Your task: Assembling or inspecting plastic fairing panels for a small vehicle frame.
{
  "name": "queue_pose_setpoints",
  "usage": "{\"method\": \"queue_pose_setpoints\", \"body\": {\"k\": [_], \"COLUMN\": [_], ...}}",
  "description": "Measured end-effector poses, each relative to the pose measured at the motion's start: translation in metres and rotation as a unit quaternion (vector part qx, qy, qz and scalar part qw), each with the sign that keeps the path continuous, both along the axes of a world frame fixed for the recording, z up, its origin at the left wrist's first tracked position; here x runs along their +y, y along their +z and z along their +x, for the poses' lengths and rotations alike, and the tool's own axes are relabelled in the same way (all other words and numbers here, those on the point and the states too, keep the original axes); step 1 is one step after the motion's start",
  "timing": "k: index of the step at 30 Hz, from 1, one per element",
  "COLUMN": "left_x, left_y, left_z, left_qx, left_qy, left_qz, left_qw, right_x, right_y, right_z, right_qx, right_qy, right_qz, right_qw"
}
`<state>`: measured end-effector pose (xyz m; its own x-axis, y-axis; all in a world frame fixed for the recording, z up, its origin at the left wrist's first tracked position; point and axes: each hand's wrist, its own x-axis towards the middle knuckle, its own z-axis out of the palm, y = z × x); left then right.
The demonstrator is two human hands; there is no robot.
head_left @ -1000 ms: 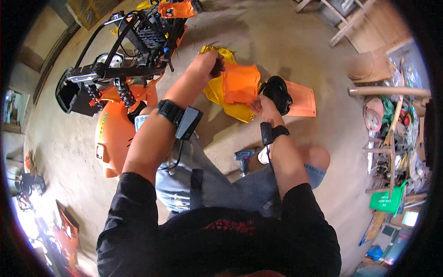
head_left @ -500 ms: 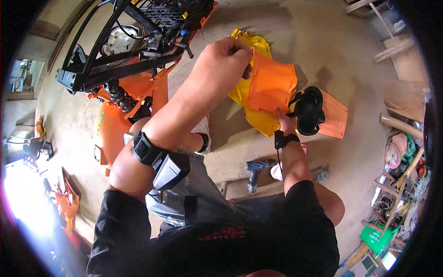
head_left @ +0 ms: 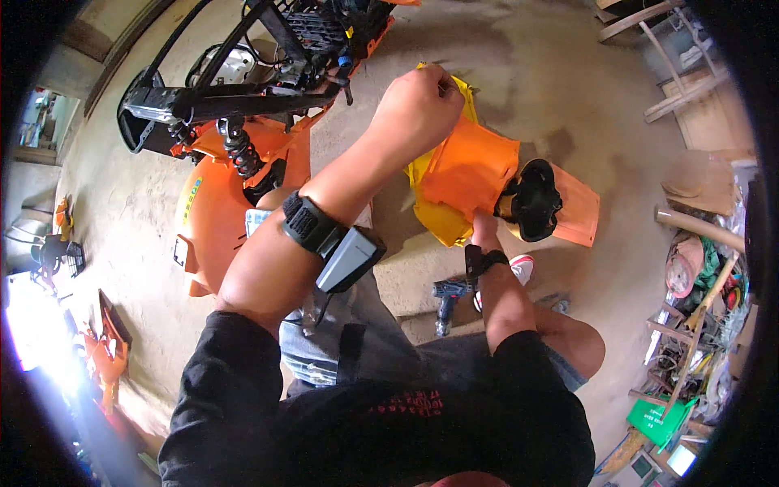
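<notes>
My left hand (head_left: pixel 422 109) is closed at the upper-left corner of an orange plastic panel (head_left: pixel 475 162), its fingertips partly hidden. My right hand (head_left: pixel 485 229) grips the lower edge of that panel, fingers partly out of sight. Beneath the orange piece lies a yellow panel (head_left: pixel 441 219), showing along its left and lower sides. Just right of both hands are a black molded part (head_left: pixel 535 203) and a paler orange panel (head_left: pixel 580 211) on the floor. A cordless drill (head_left: pixel 448 302) stands near my right foot.
A partly stripped vehicle with black frame (head_left: pixel 211 101) and orange body (head_left: pixel 211 219) fills the upper left. Piled clutter, a green bin (head_left: pixel 657 418) and wooden pieces (head_left: pixel 690 97) line the right side. Orange parts (head_left: pixel 105 357) lie at the lower left.
My view has shifted. My left hand has reached up and rightward along the orange panel, which has moved somewhat right, and my right hand has come to its lower edge.
</notes>
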<state>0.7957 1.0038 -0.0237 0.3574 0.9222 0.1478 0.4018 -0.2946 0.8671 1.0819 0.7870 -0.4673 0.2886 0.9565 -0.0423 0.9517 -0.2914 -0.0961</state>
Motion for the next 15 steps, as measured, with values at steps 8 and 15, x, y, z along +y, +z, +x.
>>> {"method": "queue_pose_setpoints", "body": {"k": [8,15], "left_x": [0.013,0.003], "left_y": [-0.013,0.010], "left_z": [-0.036,-0.011], "left_qx": [0.022,-0.005], "left_qy": [0.053,0.038], "left_qz": [0.012,-0.034], "left_qw": [0.998,0.999], "right_x": [0.051,0.011], "right_y": [0.160,0.215], "right_z": [-0.100,0.032], "right_qx": [0.670,0.562], "right_qy": [-0.405,-0.028], "right_qz": [0.083,0.136], "right_qw": [0.617,0.816]}}
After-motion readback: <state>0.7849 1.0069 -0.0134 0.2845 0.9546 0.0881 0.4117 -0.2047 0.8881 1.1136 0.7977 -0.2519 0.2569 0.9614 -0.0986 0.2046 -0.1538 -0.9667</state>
